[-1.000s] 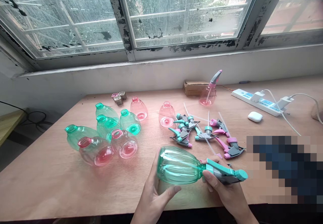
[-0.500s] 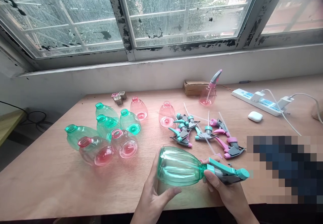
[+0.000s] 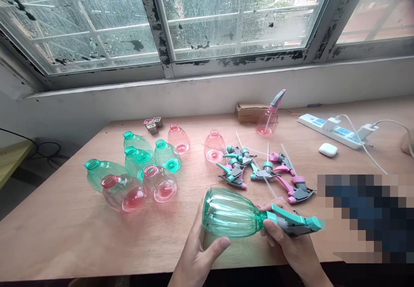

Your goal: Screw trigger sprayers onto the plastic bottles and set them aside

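Note:
I hold a clear green spray bottle (image 3: 229, 213) on its side, just above the near edge of the wooden table (image 3: 64, 231). My left hand (image 3: 197, 252) cups the bottle's body from below, thumb against its side. My right hand (image 3: 291, 244) is closed round the neck and the teal and grey trigger head (image 3: 296, 223) fitted to it. Just beyond lie several loose trigger heads (image 3: 258, 170), teal and pink, with thin dip tubes.
Several empty green and pink bottles (image 3: 142, 170) lie at the left, and one pink bottle (image 3: 214, 146) stands mid-table. An assembled pink sprayer (image 3: 270, 116) and a cardboard box (image 3: 249, 111) stand at the back. A power strip (image 3: 333, 131) and white earbud case (image 3: 327, 149) are at the right.
The green bottle and both hands have shifted slightly right and lower; the grip is unchanged.

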Demonstrator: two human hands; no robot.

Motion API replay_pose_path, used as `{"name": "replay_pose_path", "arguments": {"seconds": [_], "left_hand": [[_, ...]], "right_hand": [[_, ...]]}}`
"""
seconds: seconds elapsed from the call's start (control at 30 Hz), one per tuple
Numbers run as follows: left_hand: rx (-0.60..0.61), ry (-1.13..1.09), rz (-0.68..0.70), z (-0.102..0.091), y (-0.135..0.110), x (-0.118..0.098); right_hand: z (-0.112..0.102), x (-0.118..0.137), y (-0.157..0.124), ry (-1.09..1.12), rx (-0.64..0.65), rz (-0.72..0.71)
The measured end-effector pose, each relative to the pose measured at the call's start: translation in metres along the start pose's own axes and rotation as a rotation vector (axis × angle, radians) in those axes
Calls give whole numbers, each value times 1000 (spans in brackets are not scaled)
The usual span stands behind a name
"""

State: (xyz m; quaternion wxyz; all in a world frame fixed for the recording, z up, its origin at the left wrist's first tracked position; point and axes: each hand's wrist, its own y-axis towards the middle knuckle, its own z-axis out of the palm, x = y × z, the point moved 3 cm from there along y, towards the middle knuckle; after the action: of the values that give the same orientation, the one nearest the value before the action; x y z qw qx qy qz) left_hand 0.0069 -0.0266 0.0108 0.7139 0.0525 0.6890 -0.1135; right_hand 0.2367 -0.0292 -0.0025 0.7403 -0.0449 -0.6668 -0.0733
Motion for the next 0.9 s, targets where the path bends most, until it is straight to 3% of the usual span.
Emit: {"name": "replay_pose_path", "arguments": {"seconds": [0.47,0.63,0.9], "left_hand": [[13,-11,14,-5,0,12],[18,-112,-2,-2,1,7],[15,-64,5,-1,3,8]], "right_hand": [[-1,-3,1,46,-37,28],[0,-2,1,28,-5,19],[-1,-3,1,46,-20,17]]}}
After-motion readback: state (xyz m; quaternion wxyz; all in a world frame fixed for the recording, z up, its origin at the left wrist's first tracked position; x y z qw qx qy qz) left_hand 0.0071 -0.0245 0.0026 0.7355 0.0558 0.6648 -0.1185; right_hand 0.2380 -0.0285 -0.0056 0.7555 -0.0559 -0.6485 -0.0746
